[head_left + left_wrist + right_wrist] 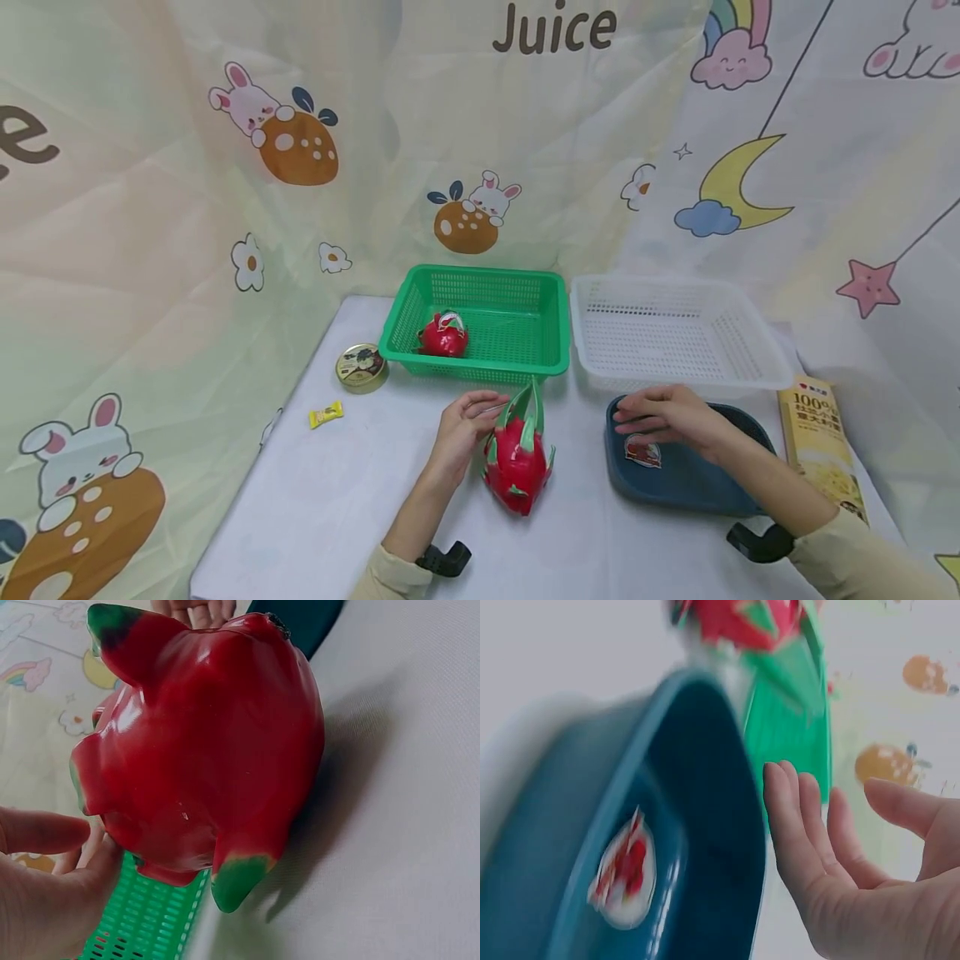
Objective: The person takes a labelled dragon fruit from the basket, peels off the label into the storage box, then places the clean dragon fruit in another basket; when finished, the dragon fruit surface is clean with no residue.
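Observation:
A red dragon fruit with green leaf tips (517,467) lies on the white table, its leafy end toward the green basket. My left hand (467,429) is at its left side by the leaves, thumb and fingers apart; whether the fingertips touch it is hard to tell. The fruit fills much of the left wrist view, with the left hand (56,877) at its lower left edge. My right hand (671,417) hovers over a dark blue tray (675,492), fingers extended and holding nothing. In the right wrist view a red-and-white sticker-like piece (626,874) shows inside the tray.
At the back stand a green basket (551,364) containing a red fruit (442,337) and a white basket (675,379). To the left lie a round gold tin (362,369) and a yellow wrapped candy (326,415). A yellow food packet (821,442) lies at the right edge.

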A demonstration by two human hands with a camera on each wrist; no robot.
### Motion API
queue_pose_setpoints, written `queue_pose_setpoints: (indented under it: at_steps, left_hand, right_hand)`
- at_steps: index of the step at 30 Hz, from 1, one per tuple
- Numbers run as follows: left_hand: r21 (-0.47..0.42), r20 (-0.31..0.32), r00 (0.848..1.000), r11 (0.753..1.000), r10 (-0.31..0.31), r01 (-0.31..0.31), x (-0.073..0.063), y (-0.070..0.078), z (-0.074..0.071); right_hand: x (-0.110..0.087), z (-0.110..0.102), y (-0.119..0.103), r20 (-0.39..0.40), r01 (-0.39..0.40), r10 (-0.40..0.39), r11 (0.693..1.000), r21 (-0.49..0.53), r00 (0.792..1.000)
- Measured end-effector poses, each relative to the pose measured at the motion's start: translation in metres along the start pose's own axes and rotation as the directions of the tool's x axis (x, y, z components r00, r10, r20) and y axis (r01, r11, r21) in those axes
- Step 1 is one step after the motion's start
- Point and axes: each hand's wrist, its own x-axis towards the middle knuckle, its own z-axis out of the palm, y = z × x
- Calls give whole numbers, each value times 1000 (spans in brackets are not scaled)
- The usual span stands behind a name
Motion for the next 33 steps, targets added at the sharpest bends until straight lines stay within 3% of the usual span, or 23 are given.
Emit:
queue_pose_setpoints:
  at_steps: [9,17,25,33]
  left_hand:
    - [12,18,1000,1000,17,-17,1,1,0]
    - [16,6,1000,1000,20,-20,2,0,1]
    - [31,4,1000,999,28,-28,2,-2,1]
    - [26,11,1000,999,20,-20,1,-3,0]
  right_hand:
    - [12,55,-1,89,20,-24,998,54,996]
    - [23,96,2,79,-11,6,998,64,997]
    - [33,117,18,21,-75,73,987,142,997]
    - [39,127,30,19,-93,92,972,217,996]
